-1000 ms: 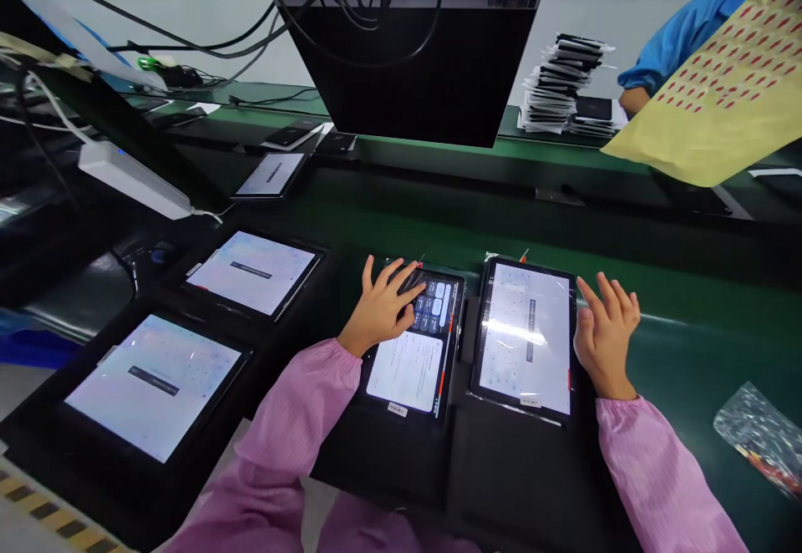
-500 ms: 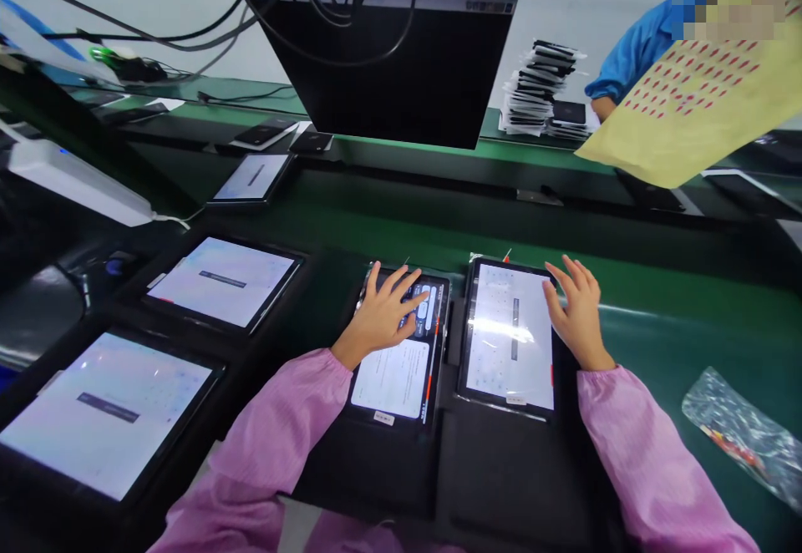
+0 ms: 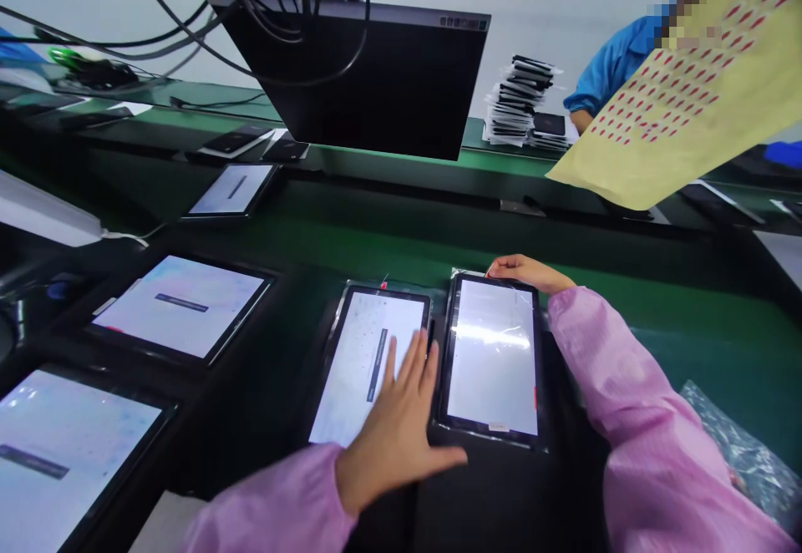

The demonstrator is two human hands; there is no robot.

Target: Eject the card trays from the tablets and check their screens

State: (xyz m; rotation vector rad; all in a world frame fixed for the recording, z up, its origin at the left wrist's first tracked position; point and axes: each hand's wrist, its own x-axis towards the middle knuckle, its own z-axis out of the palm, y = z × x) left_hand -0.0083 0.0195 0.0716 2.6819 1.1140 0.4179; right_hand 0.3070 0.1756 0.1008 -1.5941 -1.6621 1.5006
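Note:
Two tablets with lit white screens lie side by side in front of me. Over the lower right part of the left tablet (image 3: 354, 361) is my left hand (image 3: 401, 419), open with its fingers spread; whether it touches the glass I cannot tell. A small red piece with a thin stem (image 3: 384, 285) sticks up from that tablet's top edge. At the top edge of the right tablet (image 3: 492, 361), my right hand (image 3: 523, 271) is closed in a pinch. An orange-red sliver shows by its fingertips, but what they hold is mostly hidden.
More lit tablets (image 3: 188, 306) lie to the left. A dark monitor (image 3: 369, 85) and black cables hang above. A yellow sheet with red marks (image 3: 664, 119) hangs at right, near a blue-sleeved person. A clear plastic bag (image 3: 745, 453) lies beside my right sleeve.
My right hand has gone from the right tablet's side to its top edge and closed. My left hand has moved down and stays open. The left tablet's screen turned from panels to plain white with a bar.

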